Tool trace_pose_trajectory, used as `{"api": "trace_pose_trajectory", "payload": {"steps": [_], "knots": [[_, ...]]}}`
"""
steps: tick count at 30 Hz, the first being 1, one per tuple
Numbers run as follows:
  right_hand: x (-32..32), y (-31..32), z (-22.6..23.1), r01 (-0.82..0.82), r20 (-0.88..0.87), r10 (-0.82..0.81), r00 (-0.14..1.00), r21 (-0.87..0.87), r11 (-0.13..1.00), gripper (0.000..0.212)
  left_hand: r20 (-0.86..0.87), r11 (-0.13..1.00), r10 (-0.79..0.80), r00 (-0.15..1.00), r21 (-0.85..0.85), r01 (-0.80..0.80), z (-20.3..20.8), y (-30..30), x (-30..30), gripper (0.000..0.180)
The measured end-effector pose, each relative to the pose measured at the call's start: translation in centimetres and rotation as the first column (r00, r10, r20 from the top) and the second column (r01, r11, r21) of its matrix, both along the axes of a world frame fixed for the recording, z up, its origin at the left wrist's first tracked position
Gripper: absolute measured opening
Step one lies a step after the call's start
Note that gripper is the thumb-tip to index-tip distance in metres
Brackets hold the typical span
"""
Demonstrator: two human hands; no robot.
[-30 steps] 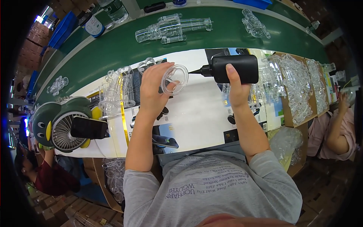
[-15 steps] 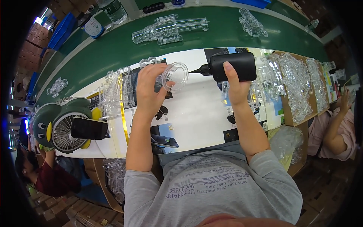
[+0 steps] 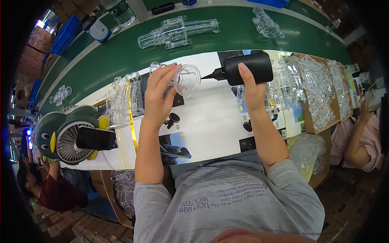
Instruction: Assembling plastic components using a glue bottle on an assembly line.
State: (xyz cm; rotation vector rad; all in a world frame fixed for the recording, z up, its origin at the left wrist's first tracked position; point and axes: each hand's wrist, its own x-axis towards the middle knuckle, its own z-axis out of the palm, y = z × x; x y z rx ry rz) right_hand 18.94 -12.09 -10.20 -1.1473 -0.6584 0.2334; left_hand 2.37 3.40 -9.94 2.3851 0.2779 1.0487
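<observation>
My left hand (image 3: 157, 97) is closed around a clear, hollow piece with a round flared rim (image 3: 197, 87). Its rim faces right, and my fingers hide part of its body. In my right hand (image 3: 254, 95) lies a black squeeze bottle (image 3: 253, 68), tipped sideways with its thin pointed nozzle (image 3: 210, 75) toward the left. The nozzle tip is right at the edge of the rim; whether it touches cannot be made out. Just left of my left hand, several clear flared tubes (image 3: 119, 99) stand on the white printed sheet (image 3: 206, 125).
A cardboard box (image 3: 311, 121) of clear parts sits at the right. Larger clear assemblies (image 3: 178, 32) lie on the green tabletop (image 3: 235, 32). At the left are a green cartoon-faced fan (image 3: 48, 137) and a phone (image 3: 95, 138). Co-workers sit at both sides.
My left hand and the clear piece have shifted slightly left, with the fingers changing position around it. The bottle has moved a little left and up along with my right hand.
</observation>
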Motion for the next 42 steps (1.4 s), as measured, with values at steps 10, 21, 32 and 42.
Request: {"api": "trace_pose_trajectory", "payload": {"steps": [10, 21, 32, 42], "knots": [[0.3, 0.0, 0.0, -0.001, -0.061, 0.002, 0.998, 0.015, 1.000, 0.016, -0.006, 0.957, -0.035, 0.999, -0.288, 0.032, -0.4, 0.0, -0.4, 0.038], [-0.1, -0.3, 0.6, -0.039, -0.080, 0.041, 0.996, 0.031, 0.999, 0.022, 0.007, 0.927, -0.160, 0.987, -0.344, 0.153, -1.1, 0.6, -0.7, 0.034], [0.1, -0.5, 0.6, -0.058, -0.093, 0.062, 0.994, 0.046, 0.997, 0.024, 0.022, 0.850, -0.249, 0.968, -0.474, 0.230, -0.9, 0.4, -0.6, 0.039], [0.4, -0.9, 0.8, -0.101, -0.123, 0.103, 0.987, 0.027, 0.995, 0.026, 0.033, 0.683, -0.394, 0.919, -0.658, 0.317, 0.4, 0.1, -1.3, 0.043]]}}
